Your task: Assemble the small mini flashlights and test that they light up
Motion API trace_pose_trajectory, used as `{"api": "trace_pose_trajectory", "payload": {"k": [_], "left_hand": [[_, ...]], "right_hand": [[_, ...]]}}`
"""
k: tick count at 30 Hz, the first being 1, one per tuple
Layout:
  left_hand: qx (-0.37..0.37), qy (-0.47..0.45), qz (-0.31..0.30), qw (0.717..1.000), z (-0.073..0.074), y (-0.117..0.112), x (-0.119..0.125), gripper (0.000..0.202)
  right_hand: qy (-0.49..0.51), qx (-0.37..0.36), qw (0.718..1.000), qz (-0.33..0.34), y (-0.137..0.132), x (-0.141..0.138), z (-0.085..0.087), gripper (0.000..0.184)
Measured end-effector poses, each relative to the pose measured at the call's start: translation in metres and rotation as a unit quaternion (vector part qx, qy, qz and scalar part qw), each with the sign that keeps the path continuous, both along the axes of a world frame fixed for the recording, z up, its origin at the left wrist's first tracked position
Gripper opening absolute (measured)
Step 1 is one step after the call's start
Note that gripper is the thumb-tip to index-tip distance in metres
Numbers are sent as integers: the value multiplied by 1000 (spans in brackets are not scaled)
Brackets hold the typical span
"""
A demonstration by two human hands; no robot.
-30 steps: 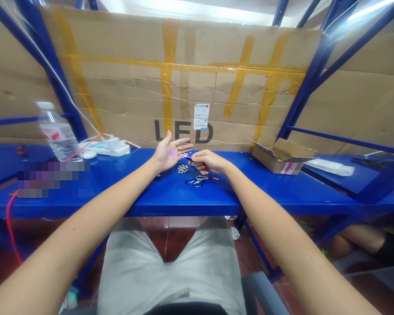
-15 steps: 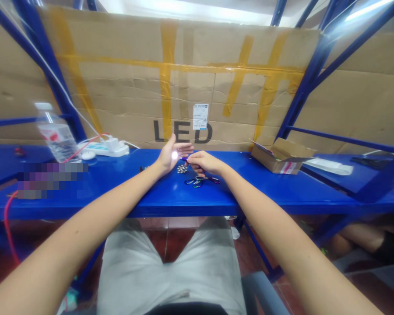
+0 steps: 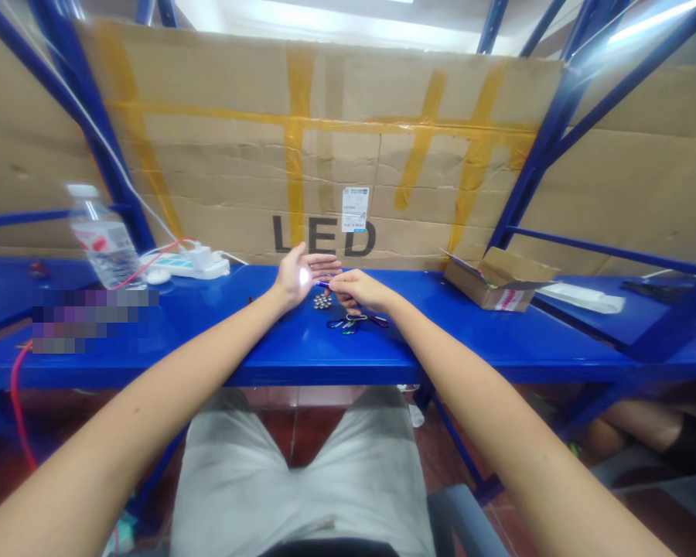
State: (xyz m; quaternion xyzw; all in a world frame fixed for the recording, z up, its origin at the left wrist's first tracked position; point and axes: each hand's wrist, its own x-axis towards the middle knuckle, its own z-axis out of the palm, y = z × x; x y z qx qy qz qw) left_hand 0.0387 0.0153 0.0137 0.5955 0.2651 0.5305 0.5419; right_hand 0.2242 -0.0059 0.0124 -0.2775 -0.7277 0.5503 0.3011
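My right hand [image 3: 359,291] is closed on a small purple flashlight [image 3: 322,284], which points left. Its beam makes a bright white spot on the palm of my left hand [image 3: 301,276]. That hand is open, palm turned toward the light, fingers stretched to the right and holding nothing. On the blue table below the hands lies a cluster of small silvery round pieces [image 3: 322,302]. Nearer the front edge, several coloured carabiners [image 3: 351,326] are spread in a fan, partly beneath my right hand.
An open cardboard box [image 3: 487,280] stands on the right, with a white flat item [image 3: 583,297] beside it. On the left are a water bottle [image 3: 107,246] and a white power strip [image 3: 194,264] with cables. A large cardboard sheet [image 3: 232,178] closes off the back.
The bright spot has shifted slightly left on my left palm. Both hands keep nearly the same pose, and the view has tilted a little.
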Motion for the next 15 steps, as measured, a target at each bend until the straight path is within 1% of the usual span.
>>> {"api": "trace_pose_trajectory", "payload": {"k": [5,9,12,15], "left_hand": [[-2,-5,-3,1000,2,-3,1,76],[-11,-9,-20,1000,3,-4,1,73],[-8,4,-21,1000,3,-5,1,75],[-5,17,-19,1000,4,-7,1,78]], "right_hand": [[1,-1,1000,-4,-1,-1,0,19],[-2,-6,1000,-5,0,-2,0,20],[-2,-4,1000,-13,0,-2,0,21],[7,-6,1000,-4,0,-1,0,21]]}}
